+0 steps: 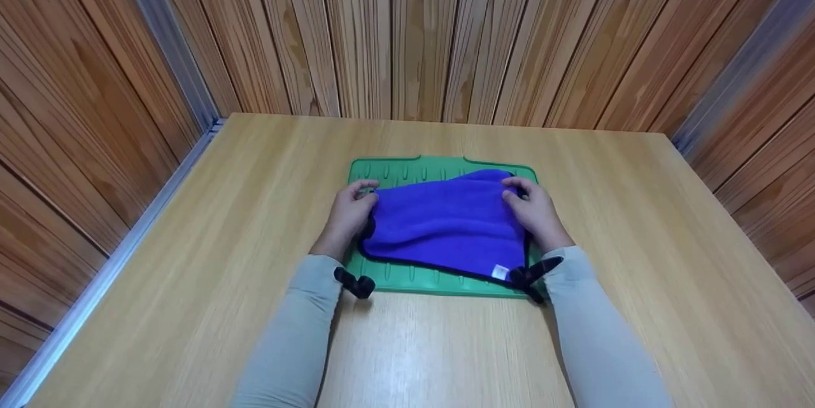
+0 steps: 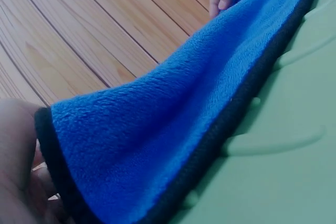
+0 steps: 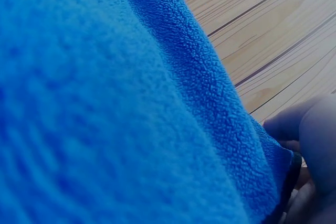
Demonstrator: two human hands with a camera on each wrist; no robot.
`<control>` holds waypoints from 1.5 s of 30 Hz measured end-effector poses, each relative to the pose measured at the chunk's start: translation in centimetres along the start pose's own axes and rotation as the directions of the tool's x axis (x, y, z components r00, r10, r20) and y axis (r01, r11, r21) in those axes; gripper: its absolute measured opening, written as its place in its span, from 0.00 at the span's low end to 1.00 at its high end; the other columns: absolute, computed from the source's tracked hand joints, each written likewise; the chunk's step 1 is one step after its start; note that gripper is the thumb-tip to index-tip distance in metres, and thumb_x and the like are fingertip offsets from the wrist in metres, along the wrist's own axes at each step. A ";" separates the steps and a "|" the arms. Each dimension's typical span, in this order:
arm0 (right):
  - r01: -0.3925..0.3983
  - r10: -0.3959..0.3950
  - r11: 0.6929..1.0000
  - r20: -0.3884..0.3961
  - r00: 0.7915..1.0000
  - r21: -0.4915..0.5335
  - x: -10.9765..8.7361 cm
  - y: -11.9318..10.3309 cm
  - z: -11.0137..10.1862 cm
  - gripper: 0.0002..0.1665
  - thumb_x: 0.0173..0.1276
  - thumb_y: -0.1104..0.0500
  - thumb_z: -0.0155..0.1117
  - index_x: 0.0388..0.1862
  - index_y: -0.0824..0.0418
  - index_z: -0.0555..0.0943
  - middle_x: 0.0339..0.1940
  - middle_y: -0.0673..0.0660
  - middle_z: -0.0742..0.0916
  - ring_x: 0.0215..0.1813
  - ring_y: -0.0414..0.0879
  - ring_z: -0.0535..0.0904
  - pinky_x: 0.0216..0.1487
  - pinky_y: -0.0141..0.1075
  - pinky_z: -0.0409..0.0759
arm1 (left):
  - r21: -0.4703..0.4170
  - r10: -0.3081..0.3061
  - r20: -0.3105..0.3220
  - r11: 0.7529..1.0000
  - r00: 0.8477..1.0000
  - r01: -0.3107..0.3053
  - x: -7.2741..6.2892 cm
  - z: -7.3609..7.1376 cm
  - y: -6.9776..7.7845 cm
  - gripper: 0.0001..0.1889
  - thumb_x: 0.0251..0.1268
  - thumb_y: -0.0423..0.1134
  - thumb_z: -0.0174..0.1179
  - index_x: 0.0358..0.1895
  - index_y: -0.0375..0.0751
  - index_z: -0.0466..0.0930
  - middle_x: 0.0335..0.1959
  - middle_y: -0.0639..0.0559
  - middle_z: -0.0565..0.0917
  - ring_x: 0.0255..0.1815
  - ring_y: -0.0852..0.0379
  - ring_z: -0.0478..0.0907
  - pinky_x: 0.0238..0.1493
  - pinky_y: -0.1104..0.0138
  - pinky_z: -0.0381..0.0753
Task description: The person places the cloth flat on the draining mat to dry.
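Observation:
A blue towel (image 1: pixel 446 220) with black edging hangs between both hands, over a green ribbed mat (image 1: pixel 414 279). My left hand (image 1: pixel 350 207) pinches its upper left part, and my right hand (image 1: pixel 533 209) pinches its upper right corner. A small white label shows at the towel's lower right corner. In the left wrist view the towel (image 2: pixel 147 114) slopes up from the mat (image 2: pixel 278 150), its lower edge close above the ribs. Fleecy towel (image 3: pixel 105 103) fills most of the right wrist view, where the right hand (image 3: pixel 315 156) grips its far corner.
The mat lies on a light wooden table (image 1: pixel 255 204). Wood-plank walls (image 1: pixel 420 32) rise behind and at both sides, with a metal strip (image 1: pixel 114 261) along the table's left edge. Black camera mounts (image 1: pixel 356 284) sit at both wrists, the right one against the towel's lower corner.

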State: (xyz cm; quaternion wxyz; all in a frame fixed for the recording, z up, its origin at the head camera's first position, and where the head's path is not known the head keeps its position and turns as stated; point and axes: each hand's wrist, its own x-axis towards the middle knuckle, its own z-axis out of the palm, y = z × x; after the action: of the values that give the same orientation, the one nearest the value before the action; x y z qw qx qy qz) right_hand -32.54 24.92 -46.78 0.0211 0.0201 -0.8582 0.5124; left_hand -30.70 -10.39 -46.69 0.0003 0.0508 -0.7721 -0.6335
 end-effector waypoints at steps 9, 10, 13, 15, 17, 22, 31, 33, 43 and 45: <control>-0.037 0.038 0.999 0.047 0.998 -0.003 0.1 -0.1 -0.2 0.23 0.80 0.59 0.54 0.68 0.66 0.75 0.73 0.66 0.72 0.78 0.58 0.60 0.76 0.50 0.58 | 0.127 0.016 0.060 0.992 0.998 -0.023 0.1 0.0 -0.2 0.18 0.78 0.42 0.53 0.63 0.41 0.81 0.65 0.45 0.79 0.70 0.48 0.70 0.71 0.56 0.67; -0.046 0.046 0.999 0.041 0.998 0.006 0.1 -0.1 -0.2 0.23 0.80 0.59 0.53 0.68 0.66 0.75 0.73 0.66 0.72 0.78 0.57 0.60 0.76 0.49 0.58 | 0.115 0.027 0.050 0.993 0.998 -0.032 0.2 0.0 -0.2 0.17 0.78 0.41 0.54 0.62 0.41 0.82 0.64 0.45 0.80 0.69 0.48 0.72 0.70 0.56 0.68; -0.058 0.058 0.998 -0.007 0.998 0.024 0.2 -0.1 -0.3 0.22 0.79 0.60 0.53 0.68 0.66 0.76 0.73 0.65 0.72 0.78 0.56 0.59 0.77 0.48 0.57 | 0.082 0.068 0.005 0.994 0.998 -0.068 0.2 -0.1 -0.3 0.15 0.77 0.38 0.55 0.59 0.41 0.85 0.61 0.46 0.82 0.66 0.50 0.74 0.67 0.58 0.71; -0.058 0.059 0.998 -0.039 0.997 0.018 0.1 -0.1 -0.3 0.22 0.79 0.60 0.53 0.67 0.66 0.77 0.73 0.65 0.73 0.78 0.56 0.59 0.77 0.47 0.57 | 0.068 0.098 -0.022 0.993 0.995 -0.096 0.2 -0.1 -0.3 0.14 0.76 0.37 0.56 0.56 0.41 0.86 0.60 0.46 0.83 0.64 0.50 0.75 0.65 0.58 0.72; -0.056 0.056 0.998 -0.056 0.997 0.008 0.1 -0.1 -0.2 0.21 0.78 0.61 0.53 0.66 0.66 0.78 0.71 0.65 0.75 0.77 0.56 0.61 0.76 0.48 0.58 | 0.051 0.117 -0.039 0.992 0.992 -0.115 0.2 -0.2 -0.4 0.13 0.76 0.36 0.57 0.54 0.40 0.87 0.59 0.45 0.83 0.64 0.50 0.76 0.65 0.58 0.72; -0.046 0.045 0.999 -0.043 0.998 -0.016 0.0 0.0 -0.2 0.21 0.78 0.61 0.54 0.64 0.67 0.78 0.67 0.66 0.77 0.72 0.57 0.66 0.73 0.48 0.62 | 0.017 0.124 -0.040 0.992 0.991 -0.124 0.5 -0.2 -0.7 0.12 0.74 0.32 0.58 0.54 0.37 0.85 0.53 0.43 0.84 0.58 0.48 0.77 0.61 0.58 0.74; -0.002 0.001 0.999 -0.011 1.000 -0.038 0.1 0.0 0.3 0.18 0.77 0.61 0.55 0.59 0.67 0.80 0.61 0.66 0.80 0.65 0.56 0.71 0.67 0.47 0.66 | 0.074 0.025 0.055 0.997 0.998 -0.029 0.6 -0.1 -0.4 0.21 0.80 0.46 0.52 0.69 0.45 0.75 0.64 0.45 0.78 0.65 0.48 0.74 0.67 0.52 0.70; 0.005 -0.004 0.999 0.001 1.000 -0.041 0.1 0.0 0.3 0.18 0.77 0.61 0.55 0.59 0.67 0.81 0.61 0.66 0.80 0.65 0.56 0.71 0.67 0.47 0.67 | 0.105 0.018 0.053 0.994 0.998 -0.024 0.7 0.0 -0.4 0.21 0.80 0.48 0.51 0.67 0.45 0.77 0.65 0.46 0.77 0.67 0.48 0.72 0.68 0.52 0.68; -0.035 0.035 0.999 -0.170 0.985 0.004 -0.2 -0.2 0.0 0.15 0.77 0.60 0.57 0.55 0.63 0.85 0.54 0.61 0.84 0.53 0.50 0.75 0.51 0.36 0.71 | 0.022 0.135 -0.122 0.991 0.983 -0.133 1.2 0.4 -0.7 0.19 0.71 0.23 0.50 0.58 0.37 0.84 0.49 0.43 0.84 0.47 0.51 0.77 0.49 0.63 0.75; -0.023 0.022 1.000 -0.197 0.980 -0.006 -0.2 -0.1 0.1 0.15 0.76 0.60 0.57 0.53 0.63 0.86 0.52 0.60 0.85 0.50 0.49 0.75 0.48 0.35 0.72 | -0.003 0.127 -0.142 0.992 0.982 -0.129 1.2 0.4 -0.7 0.22 0.68 0.21 0.48 0.58 0.39 0.85 0.48 0.44 0.83 0.44 0.52 0.75 0.46 0.65 0.74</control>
State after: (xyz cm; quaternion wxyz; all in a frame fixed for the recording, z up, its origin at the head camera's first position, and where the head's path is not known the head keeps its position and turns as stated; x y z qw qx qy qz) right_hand -32.31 24.81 -46.71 0.1001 -0.0404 -0.8543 0.5084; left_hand -31.87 -10.23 -47.53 0.0962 0.0461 -0.7680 -0.6315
